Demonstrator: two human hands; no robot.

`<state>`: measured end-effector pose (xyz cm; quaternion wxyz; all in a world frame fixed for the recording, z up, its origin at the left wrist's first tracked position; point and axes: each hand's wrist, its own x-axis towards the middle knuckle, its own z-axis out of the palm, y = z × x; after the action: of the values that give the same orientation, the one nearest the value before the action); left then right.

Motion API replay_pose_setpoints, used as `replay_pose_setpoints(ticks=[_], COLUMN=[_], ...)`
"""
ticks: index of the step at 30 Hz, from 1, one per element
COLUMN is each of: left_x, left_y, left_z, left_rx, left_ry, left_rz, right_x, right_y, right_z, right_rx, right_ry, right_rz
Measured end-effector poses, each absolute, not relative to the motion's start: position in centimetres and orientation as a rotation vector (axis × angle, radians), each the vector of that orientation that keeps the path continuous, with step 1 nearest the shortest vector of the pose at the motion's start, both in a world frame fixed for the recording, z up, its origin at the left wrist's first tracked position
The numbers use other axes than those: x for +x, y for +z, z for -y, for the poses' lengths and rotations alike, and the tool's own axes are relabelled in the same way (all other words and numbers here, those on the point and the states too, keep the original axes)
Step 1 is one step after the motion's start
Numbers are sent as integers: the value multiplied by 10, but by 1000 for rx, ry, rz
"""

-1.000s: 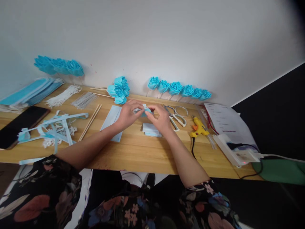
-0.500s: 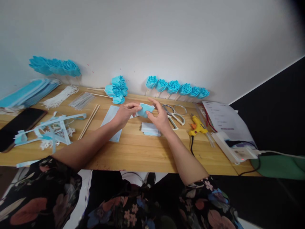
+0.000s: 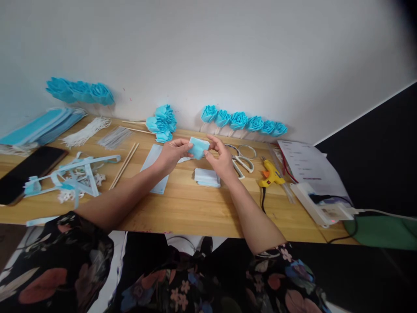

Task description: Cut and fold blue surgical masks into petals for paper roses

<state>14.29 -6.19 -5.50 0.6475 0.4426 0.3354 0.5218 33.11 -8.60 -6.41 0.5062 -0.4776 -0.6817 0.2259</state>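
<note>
A small light-blue piece of mask fabric (image 3: 198,148) is held up over the table between both hands. My left hand (image 3: 175,154) pinches its left edge between thumb and fingers. On the other side my right hand (image 3: 220,157) grips the right edge, its thumb in front and fingers behind. Just below lies a stack of folded pale fabric pieces (image 3: 207,177). A flat pale-blue sheet (image 3: 152,165) rests partly under my left forearm. White-handled scissors (image 3: 243,164) lie to the right of my right hand.
Blue fabric roses (image 3: 239,120) lean along the wall, with a bunch (image 3: 162,123) lying nearer. At right are a yellow glue gun (image 3: 271,173), papers (image 3: 309,161) and a power strip (image 3: 317,205). Leftward are sticks (image 3: 124,165), scraps (image 3: 74,174), a phone (image 3: 31,174) and masks (image 3: 45,126).
The fabric piece has been turned and now shows a flatter, squarer face. My right fingers have closed in on its right edge. The whole view has shifted slightly.
</note>
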Motion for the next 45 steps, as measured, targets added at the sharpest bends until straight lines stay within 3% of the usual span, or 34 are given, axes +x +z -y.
replay_pose_setpoints(ticks=[8,20,45], left_x=[143,145,144], left_y=[-51,-55,-63], left_z=[66,71,64], left_rx=[1234,1687,1642], left_ry=[1199,1106,1107], left_rz=[-823,-933,-965], right_x=[332,327,333], right_y=[-62,-56,-57], right_z=[87,92,89], right_rx=[-1091,-1161,-1193], right_ry=[651,320,395], right_rz=[1671,1737,1635])
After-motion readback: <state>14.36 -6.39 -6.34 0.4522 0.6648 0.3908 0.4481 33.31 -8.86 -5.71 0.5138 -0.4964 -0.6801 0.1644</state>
